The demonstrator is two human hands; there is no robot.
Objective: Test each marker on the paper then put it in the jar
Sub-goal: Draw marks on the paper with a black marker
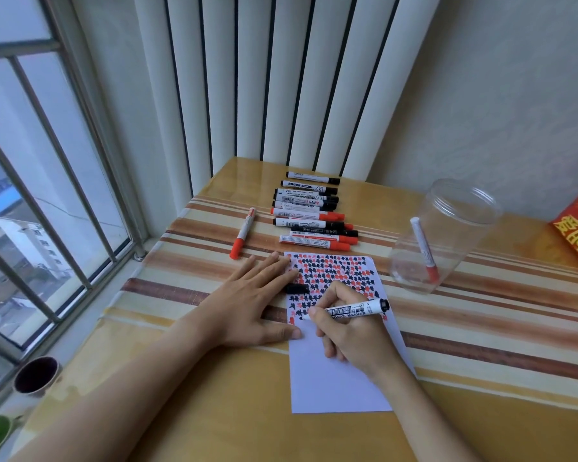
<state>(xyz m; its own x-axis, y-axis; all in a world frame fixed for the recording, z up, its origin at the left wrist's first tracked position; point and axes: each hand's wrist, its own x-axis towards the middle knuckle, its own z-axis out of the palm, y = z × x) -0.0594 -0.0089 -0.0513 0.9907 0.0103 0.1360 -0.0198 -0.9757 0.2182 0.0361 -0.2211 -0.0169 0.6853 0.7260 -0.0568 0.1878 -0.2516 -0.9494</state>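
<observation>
While the right hand [351, 331] grips an uncapped black marker [347, 311] with its tip on the paper [337, 385], the left hand [257, 295] lies flat, fingers straight, pinning the sheet's edge, the black cap [297, 289] beside its fingertips. One red marker [424, 250] stands in the jar [444, 235] at two o'clock; about ten markers [311, 211] wait at twelve, another red one [244, 233] at eleven, so most testing remains
</observation>
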